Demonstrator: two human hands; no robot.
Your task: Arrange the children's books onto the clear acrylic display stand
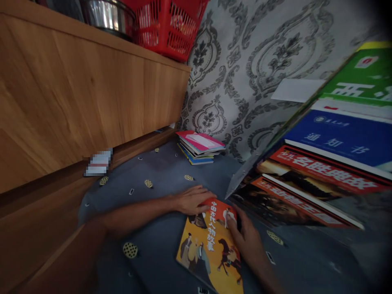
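Observation:
An orange and yellow picture-covered book (203,241) with white Chinese lettering lies in front of me, slightly turned, over the dark patterned cloth. My left hand (192,200) grips its upper left corner, fingers bent along the red top edge. At the right edge, my right hand (248,234) has its thumb on the cover, and its other fingers are mostly hidden. Just right of that hand, a group of books (337,143) stands tilted, with green, blue and red covers facing me.
A small pile of books (200,147) with a pink one on top sits by the patterned wall (275,45). Along the left runs a wooden cabinet (92,90), bearing a red basket (165,32) and a metal pot (108,18). A blurred-out item (99,163) lies at its base.

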